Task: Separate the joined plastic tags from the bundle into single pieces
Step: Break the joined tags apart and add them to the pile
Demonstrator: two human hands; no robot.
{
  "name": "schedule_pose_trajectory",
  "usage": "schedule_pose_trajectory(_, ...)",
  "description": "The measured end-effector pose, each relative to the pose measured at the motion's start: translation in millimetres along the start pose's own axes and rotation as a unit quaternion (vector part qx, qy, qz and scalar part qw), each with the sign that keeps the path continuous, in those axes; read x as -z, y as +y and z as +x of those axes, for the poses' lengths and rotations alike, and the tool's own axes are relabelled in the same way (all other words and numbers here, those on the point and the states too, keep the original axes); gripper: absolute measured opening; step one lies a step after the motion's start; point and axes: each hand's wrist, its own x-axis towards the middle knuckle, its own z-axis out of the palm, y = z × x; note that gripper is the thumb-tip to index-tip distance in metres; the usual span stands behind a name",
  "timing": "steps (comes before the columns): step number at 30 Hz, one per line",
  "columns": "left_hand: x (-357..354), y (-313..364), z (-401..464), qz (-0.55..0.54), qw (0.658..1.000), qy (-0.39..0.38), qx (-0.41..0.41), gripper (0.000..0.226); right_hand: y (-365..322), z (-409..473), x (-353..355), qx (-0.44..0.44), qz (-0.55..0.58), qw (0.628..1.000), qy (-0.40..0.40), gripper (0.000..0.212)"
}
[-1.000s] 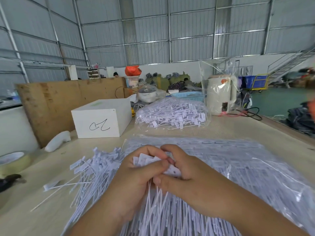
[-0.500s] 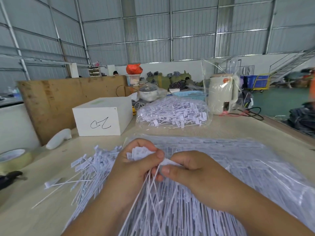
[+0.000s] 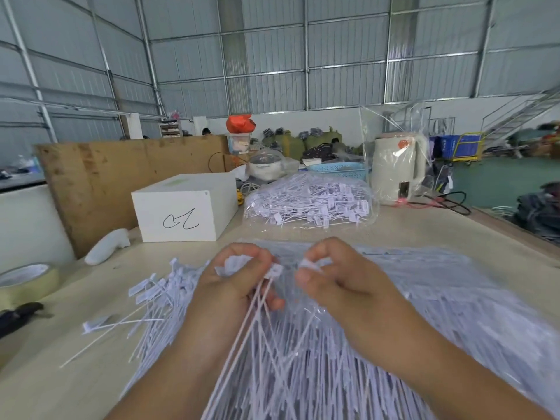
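Two hands [image 3: 233,286] [image 3: 336,280] — tags [image 3: 274,271] half-hidden

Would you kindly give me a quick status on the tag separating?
Left hand grips a bunch of joined tags. Right hand pinches one tag head, apart from the bunch. Nothing in the way.

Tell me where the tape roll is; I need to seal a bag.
In the head view, the tape roll sits at the table's far left edge, left of the loose tags and just above a black tool.
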Motion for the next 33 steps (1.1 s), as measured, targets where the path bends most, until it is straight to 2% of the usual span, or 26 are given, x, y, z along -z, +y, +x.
schedule_pose_trajectory(1, -4, -2, -3, 0.013, 1.0, -0.026, -0.005, 0.007, 0, -1, -4, -0.011, -0.016, 0.999, -0.041, 0.008)
schedule_pose_trajectory(3, -10, -3, -8, 0.032, 0.997, -0.071, -0.016, 0.006, 3, -2, -9, 0.004, -0.035, 0.996, -0.087, 0.026)
schedule_pose_trajectory(6, -14, -1, -12, 0.02, 0.993, -0.119, -0.001, 0.01, 5, -2, -9, 0.02, -0.023, 0.996, -0.089, 0.037)
schedule_pose_trajectory(12, -8, 4, -12, 0.01, 0.98, -0.19, 0.05, 0.018, 8, 0, -10, 0.035, -0.053, 0.996, -0.062, 0.032)
schedule_pose_trajectory(16, -8, 2, -5, 0.004, 0.987, -0.147, 0.066, 0.02, 9, 0, -11, 0.019, -0.12, 0.992, -0.034, 0.035)
schedule_pose_trajectory(18, -5, 1, -2, -0.011, 0.992, -0.105, 0.062, 0.017, 7, -1, -8, -0.02, -0.146, 0.988, -0.04, 0.042)
schedule_pose_trajectory(20, -1, 2, 2, -0.024, 0.995, -0.077, 0.051, 0.017, 5, 1, -3, -0.063, -0.14, 0.987, -0.046, 0.038)
schedule_pose_trajectory(23, 1, 2, 1, 0.012, 0.996, -0.085, 0.027, 0.027, 4, 4, 2, -0.063, -0.135, 0.986, -0.078, 0.04)
schedule_pose_trajectory(26, -2, -1, -3, 0.078, 0.991, -0.108, -0.008, 0.018, 3, 3, 1, -0.051, -0.119, 0.987, -0.096, 0.029)
schedule_pose_trajectory(29, -5, -1, -5, 0.063, 0.994, -0.086, -0.026, 0.016, 3, 2, -3, -0.031, -0.112, 0.992, -0.048, 0.032)
schedule_pose_trajectory(31, -9, 0, -7, 0.031, 0.997, -0.058, -0.028, 0.025, 1, 1, -8, 0.0, -0.111, 0.994, -0.001, 0.037)
schedule_pose_trajectory(33, -15, 1, -12, -0.014, 0.999, -0.039, -0.022, 0.017, -4, 0, -16, 0.023, -0.107, 0.993, 0.045, 0.039)
